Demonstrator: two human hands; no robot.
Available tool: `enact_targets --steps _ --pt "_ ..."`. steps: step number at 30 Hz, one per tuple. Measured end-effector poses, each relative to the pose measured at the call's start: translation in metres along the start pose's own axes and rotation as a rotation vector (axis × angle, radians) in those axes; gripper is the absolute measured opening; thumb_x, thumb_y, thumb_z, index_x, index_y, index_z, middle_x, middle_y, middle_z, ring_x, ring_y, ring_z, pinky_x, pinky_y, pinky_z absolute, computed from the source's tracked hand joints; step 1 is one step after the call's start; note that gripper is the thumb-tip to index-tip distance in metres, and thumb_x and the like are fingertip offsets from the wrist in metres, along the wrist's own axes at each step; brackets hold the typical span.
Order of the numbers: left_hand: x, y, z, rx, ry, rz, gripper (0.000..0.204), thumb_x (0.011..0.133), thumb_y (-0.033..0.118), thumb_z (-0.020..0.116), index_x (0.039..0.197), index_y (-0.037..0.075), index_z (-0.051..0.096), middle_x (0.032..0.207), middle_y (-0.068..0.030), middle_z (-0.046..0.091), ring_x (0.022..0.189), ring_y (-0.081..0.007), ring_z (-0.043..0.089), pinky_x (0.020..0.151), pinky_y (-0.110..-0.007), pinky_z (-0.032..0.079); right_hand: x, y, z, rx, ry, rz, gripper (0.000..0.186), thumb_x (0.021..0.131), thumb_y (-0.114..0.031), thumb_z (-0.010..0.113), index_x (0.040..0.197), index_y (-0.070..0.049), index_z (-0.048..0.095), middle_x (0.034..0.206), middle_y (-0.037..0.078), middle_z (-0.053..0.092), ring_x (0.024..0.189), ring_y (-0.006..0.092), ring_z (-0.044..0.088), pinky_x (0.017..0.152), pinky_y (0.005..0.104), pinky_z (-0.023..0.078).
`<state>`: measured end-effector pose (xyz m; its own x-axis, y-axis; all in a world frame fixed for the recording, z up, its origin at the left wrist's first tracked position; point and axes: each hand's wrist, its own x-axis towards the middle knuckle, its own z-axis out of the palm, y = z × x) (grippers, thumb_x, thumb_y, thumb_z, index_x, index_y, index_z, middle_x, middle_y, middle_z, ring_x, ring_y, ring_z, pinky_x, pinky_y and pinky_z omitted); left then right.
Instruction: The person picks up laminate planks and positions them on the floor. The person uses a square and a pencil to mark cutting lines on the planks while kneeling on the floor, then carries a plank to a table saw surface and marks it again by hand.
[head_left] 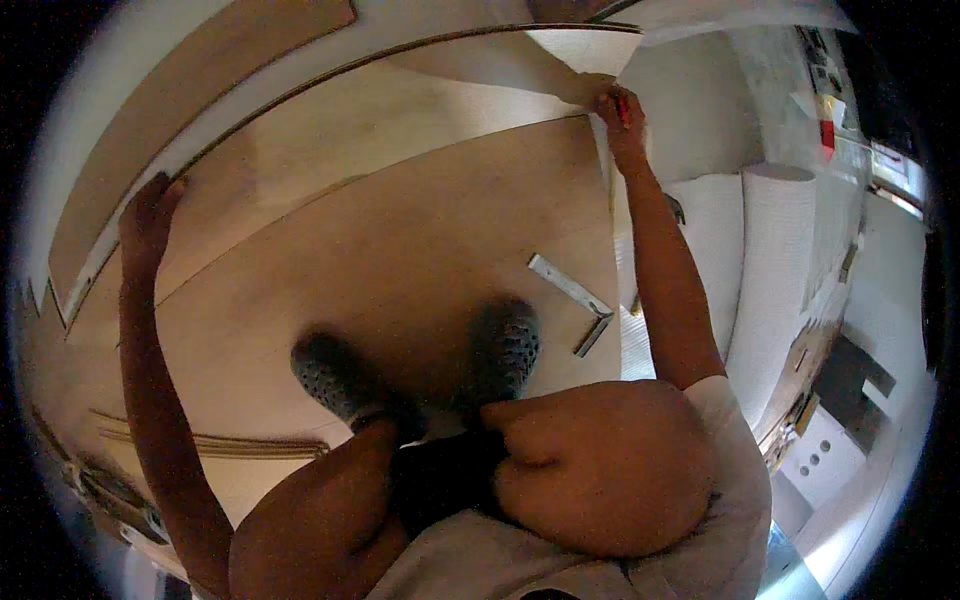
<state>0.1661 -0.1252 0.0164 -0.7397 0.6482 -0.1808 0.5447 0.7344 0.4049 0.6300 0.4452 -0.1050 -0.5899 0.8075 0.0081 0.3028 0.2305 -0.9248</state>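
A long wood-look floor plank (330,125) stretches across in front of me, its dark far edge curving from left to upper right. My left hand (150,215) is at the plank's left part, fingers curled over that far edge. At the right end, my right hand (622,125) is closed around a small red object (624,110) whose kind I cannot make out; its fingers are beside the plank's corner. Between my shoes and my right forearm, a try square (570,285) lies on the laid wood-look floor (400,230).
My shoes (510,350) stand on the floor boards. White rolled sheeting (780,260) is at the right, near a partly hidden dark tool (676,209). Thin wooden strips (230,446) lie at the left. Another plank (170,130) is at the upper left.
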Motion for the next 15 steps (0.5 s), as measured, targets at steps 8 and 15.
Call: enact_targets --steps 8,15 --pt "-0.035 -0.02 -0.037 0.206 0.127 -0.031 0.054 0.09 0.056 0.058 0.102 0.005 0.069 0.096 -0.0193 0.069 0.094 -0.038 0.065 0.08 -0.047 0.051 0.01 -0.021 0.074 -0.101 -0.102 0.012 0.054 0.099 -0.037 0.056 0.135 0.003 0.05 0.127 0.014 0.058 0.117 0.0238 0.054 0.101 0.0365 0.043" --pt "-0.015 0.005 -0.042 0.194 0.004 0.03 0.057 0.087 0.066 0.053 0.097 0.012 0.07 0.093 -0.0153 0.07 0.092 -0.0385 0.066 0.081 -0.05 0.051 0.017 -0.018 -0.001 0.079 -0.267 0.197 0.047 0.102 -0.027 0.05 0.142 -0.004 0.043 0.143 0.014 0.046 0.125 0.024 0.048 0.104 0.0371 0.041"
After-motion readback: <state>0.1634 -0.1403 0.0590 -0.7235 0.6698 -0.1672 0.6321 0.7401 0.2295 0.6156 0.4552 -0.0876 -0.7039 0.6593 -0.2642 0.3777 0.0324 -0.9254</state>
